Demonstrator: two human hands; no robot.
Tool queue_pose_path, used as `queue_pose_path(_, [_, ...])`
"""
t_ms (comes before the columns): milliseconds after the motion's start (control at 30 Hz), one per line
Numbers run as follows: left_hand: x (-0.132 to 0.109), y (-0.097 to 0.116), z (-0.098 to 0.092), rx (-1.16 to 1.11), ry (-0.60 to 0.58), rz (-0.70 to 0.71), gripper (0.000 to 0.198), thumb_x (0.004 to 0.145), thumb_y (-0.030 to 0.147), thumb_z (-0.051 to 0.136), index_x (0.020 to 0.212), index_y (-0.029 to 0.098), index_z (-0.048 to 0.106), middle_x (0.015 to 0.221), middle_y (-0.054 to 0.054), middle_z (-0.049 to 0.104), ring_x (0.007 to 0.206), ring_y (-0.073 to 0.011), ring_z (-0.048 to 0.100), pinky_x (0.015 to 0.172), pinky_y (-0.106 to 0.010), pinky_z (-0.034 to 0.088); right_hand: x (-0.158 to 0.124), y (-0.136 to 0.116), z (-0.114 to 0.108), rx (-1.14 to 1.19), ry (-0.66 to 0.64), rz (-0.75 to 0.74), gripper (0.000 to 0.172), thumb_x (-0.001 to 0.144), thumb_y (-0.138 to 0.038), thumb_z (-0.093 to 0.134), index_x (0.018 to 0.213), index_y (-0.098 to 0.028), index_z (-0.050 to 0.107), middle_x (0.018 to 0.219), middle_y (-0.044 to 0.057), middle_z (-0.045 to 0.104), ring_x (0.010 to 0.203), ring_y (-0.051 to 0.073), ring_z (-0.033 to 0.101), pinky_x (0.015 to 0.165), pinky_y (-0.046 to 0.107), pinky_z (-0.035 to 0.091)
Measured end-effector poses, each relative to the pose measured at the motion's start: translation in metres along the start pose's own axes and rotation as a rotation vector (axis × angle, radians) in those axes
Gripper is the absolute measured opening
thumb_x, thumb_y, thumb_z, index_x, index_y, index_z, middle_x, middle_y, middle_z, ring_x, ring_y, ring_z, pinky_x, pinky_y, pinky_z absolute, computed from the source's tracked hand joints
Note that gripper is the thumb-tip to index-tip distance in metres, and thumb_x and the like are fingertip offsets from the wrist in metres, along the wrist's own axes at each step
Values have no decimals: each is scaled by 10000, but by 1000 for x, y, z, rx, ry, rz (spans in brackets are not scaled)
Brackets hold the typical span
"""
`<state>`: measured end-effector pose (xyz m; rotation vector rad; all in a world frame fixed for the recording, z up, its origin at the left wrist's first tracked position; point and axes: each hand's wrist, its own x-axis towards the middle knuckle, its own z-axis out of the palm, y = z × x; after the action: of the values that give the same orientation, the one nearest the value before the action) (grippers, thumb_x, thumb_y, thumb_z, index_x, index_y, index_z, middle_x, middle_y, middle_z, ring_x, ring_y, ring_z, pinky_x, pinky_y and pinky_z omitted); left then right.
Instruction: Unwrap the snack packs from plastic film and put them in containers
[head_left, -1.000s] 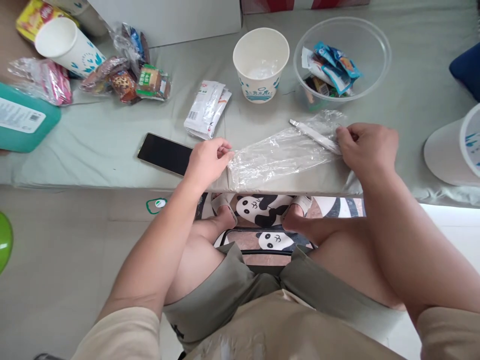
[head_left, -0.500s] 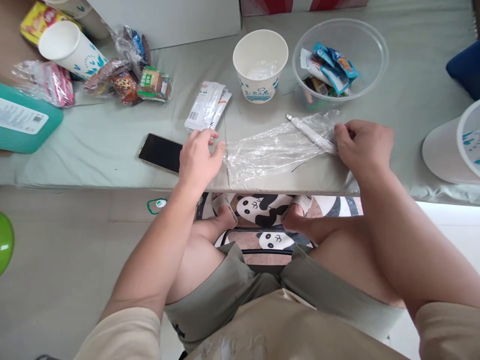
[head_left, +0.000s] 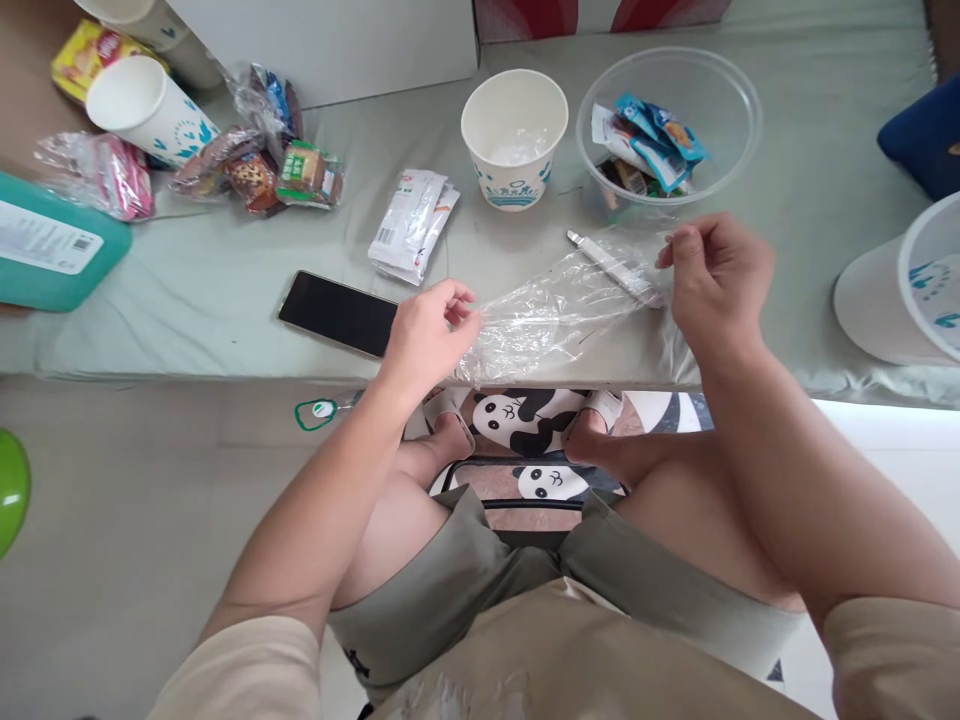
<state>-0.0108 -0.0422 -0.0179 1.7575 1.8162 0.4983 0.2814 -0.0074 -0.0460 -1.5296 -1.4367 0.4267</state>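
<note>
A clear plastic bag (head_left: 536, 315) stretches between my two hands above the cloth-covered surface. My left hand (head_left: 433, 335) pinches its left end, just beside a black phone (head_left: 337, 312) that it partly covers. My right hand (head_left: 720, 265) is closed on the bag's right end, slightly raised. Through or beneath the film lies a slim white cutter-like tool (head_left: 611, 268) with a metal tip. Beyond the bag stand a white paper cup (head_left: 514, 140) with clear plastic inside and a clear round tub (head_left: 739, 150) holding blue snack packets (head_left: 660, 135).
White packets (head_left: 411, 225) lie behind the phone. Wrapped snacks (head_left: 304, 172), another paper cup (head_left: 154, 110) and a teal container (head_left: 67, 245) are at the left. A white bucket (head_left: 877, 300) stands at the right. The surface's front edge (head_left: 225, 378) runs above my knees.
My left hand has moved right and nearer to me, now gripping the bag's end. My right hand has lifted a little, and the bag is drawn narrower and tighter.
</note>
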Motion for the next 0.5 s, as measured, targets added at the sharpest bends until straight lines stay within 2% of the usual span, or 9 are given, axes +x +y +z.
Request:
queue_pose_path(67, [-2, 3, 1, 10, -30, -14, 323, 826, 328, 723, 1119, 204, 673, 988, -46, 750, 829, -183, 667, 789, -332, 523, -1, 1, 3, 64, 16, -23, 206, 925, -330, 564, 789, -193, 636, 623, -9, 612, 595, 138, 613, 629, 280, 441])
queue_pose_path(133, [-3, 4, 2, 38, -90, -41, 416, 793, 293, 745, 1190, 213, 652, 979, -38, 752, 798, -180, 664, 771, -334, 517, -1, 2, 4, 99, -3, -23, 213, 936, -350, 581, 805, -190, 630, 617, -17, 591, 542, 127, 588, 579, 269, 417])
queue_pose_path(233, [-2, 1, 2, 23, -91, -54, 338, 795, 187, 676, 1132, 209, 668, 861, -9, 732, 749, -163, 654, 771, -322, 511, -2, 4, 4, 83, -33, -10, 201, 954, -350, 583, 850, -187, 640, 657, -17, 595, 515, 102, 525, 558, 262, 389])
queue_pose_path(367, [0, -5, -3, -55, 29, -13, 226, 798, 155, 612, 1008, 201, 682, 760, 20, 660, 694, -134, 618, 731, -281, 498, -1, 2, 3, 9, -16, -6, 145, 939, -266, 582, 832, -189, 643, 643, -20, 585, 572, 102, 484, 610, 265, 388])
queue_pose_path(433, [0, -6, -5, -117, 60, -19, 231, 799, 150, 588, 1007, 201, 673, 776, 24, 636, 653, -118, 609, 668, -257, 485, 0, 1, 3, -30, -4, 17, 138, 932, -232, 578, 810, -192, 627, 624, -26, 569, 591, 109, 485, 622, 268, 382])
queue_pose_path(500, [-1, -6, -6, -181, 33, -44, 244, 796, 144, 571, 1015, 202, 661, 850, 16, 640, 604, -99, 598, 599, -239, 468, -1, -1, 3, -81, -14, 46, 125, 920, -207, 578, 802, -193, 618, 619, -32, 550, 597, 113, 489, 629, 273, 375])
